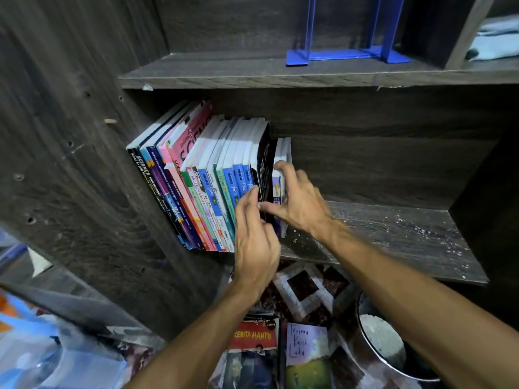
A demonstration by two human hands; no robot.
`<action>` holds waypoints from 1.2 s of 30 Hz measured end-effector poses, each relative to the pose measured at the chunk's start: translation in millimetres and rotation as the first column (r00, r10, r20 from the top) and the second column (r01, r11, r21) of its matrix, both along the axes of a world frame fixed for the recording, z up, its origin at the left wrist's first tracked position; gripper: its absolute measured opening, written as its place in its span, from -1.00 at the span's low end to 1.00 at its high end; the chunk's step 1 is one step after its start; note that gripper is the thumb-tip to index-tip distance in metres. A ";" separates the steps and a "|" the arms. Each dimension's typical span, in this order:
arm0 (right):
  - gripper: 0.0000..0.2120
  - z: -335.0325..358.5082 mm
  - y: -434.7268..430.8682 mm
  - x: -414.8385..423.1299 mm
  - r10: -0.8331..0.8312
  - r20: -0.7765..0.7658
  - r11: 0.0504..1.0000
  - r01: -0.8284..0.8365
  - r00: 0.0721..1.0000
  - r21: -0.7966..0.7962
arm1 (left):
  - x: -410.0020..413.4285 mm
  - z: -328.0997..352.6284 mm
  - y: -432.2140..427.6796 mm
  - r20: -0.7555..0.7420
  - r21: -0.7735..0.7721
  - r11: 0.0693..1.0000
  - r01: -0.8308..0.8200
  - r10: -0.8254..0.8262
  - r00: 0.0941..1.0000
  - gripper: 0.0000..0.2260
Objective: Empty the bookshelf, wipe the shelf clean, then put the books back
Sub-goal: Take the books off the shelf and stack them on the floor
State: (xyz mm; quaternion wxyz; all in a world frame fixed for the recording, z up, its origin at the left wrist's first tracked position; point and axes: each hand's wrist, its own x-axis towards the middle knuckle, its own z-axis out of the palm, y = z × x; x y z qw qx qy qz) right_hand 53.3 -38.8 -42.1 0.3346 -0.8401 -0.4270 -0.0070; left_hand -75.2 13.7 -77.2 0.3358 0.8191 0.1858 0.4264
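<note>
R. hand (299, 202): fingers curled over top edge of thin books (282, 153), a white-edged pair at the right end of the row; thumb stretched left across the lower spine of the black book (265, 164) next door, so grip is clamped on the pair. L. hand (255, 242): just below and left of the right, touching its thumb; forefinger raised onto spines by the black book, other fingers bent; cannot tell whether it grips anything. Row of books (196, 178): approx. a dozen vols., spines out, leaning left against the side panel (70, 164); black, purple, pink "SCIENCE", several blue. Row fills left part of shelf board (393, 234); board to the right of the hands is bare wood w/ white specks. Upper shelf (224, 71): blue bookend (345, 56) standing towards the right; pale cloth (497, 43) in the next compartment over. Below the shelf, on patterned mat (306, 287): book "CERITA HANTU" (252, 346) and book w/ handwritten-style title (307, 357), flat, side by side; round metal bin (382, 349) beside them, under r. forearm.
</note>
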 end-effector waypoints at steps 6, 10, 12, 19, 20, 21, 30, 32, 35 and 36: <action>-0.20 -6.3 -1.9 -1.3 0.036 0.049 0.999 -0.038 0.998 0.033 | 1.3 -5.6 3.7 0.026 0.046 0.997 0.064 -0.065 0.998 -0.49; -0.24 -12.5 -4.9 -0.2 0.073 0.034 0.996 -0.074 0.997 0.054 | 7.9 -7.2 2.3 -0.003 0.035 0.998 0.060 -0.060 0.998 -0.50; -0.25 -12.7 -10.0 2.7 0.076 0.021 0.994 -0.078 0.997 0.072 | 11.3 -8.2 2.6 -0.054 0.024 0.998 0.064 -0.062 0.997 -0.45; -0.14 -11.3 -24.1 16.3 0.095 -0.221 0.988 -0.065 0.971 0.140 | 30.8 -20.5 4.2 -0.165 0.149 0.979 0.137 -0.112 0.980 -0.29; -0.16 -12.0 -23.6 18.4 0.096 -0.285 0.984 -0.049 0.954 0.169 | 34.5 -22.7 3.9 -0.207 0.163 0.979 0.126 -0.091 0.974 -0.27; -0.20 -11.5 -23.0 19.6 0.106 -0.369 0.977 -0.026 0.923 0.214 | 38.0 -23.6 3.7 -0.252 0.171 0.979 0.111 -0.066 0.965 -0.27; -0.35 -15.1 -18.0 29.0 0.298 -0.789 0.922 0.050 0.537 0.383 | 66.8 -19.7 10.3 -0.371 0.153 0.985 -0.082 0.135 0.919 -0.36; -0.41 -19.4 -17.7 28.5 0.295 -0.797 0.912 0.093 0.526 0.399 | 67.1 -16.2 9.6 -0.341 0.127 0.984 -0.122 0.159 0.927 -0.36; -0.56 -25.9 -18.1 28.0 0.212 -0.712 0.922 0.104 0.669 0.372 | 65.0 -8.8 7.5 -0.248 0.083 0.987 -0.139 0.156 0.956 -0.36; -0.58 -27.6 -18.7 26.2 0.197 -0.681 0.924 0.099 0.705 0.369 | 62.8 -5.7 6.3 -0.211 0.068 0.987 -0.142 0.154 0.965 -0.37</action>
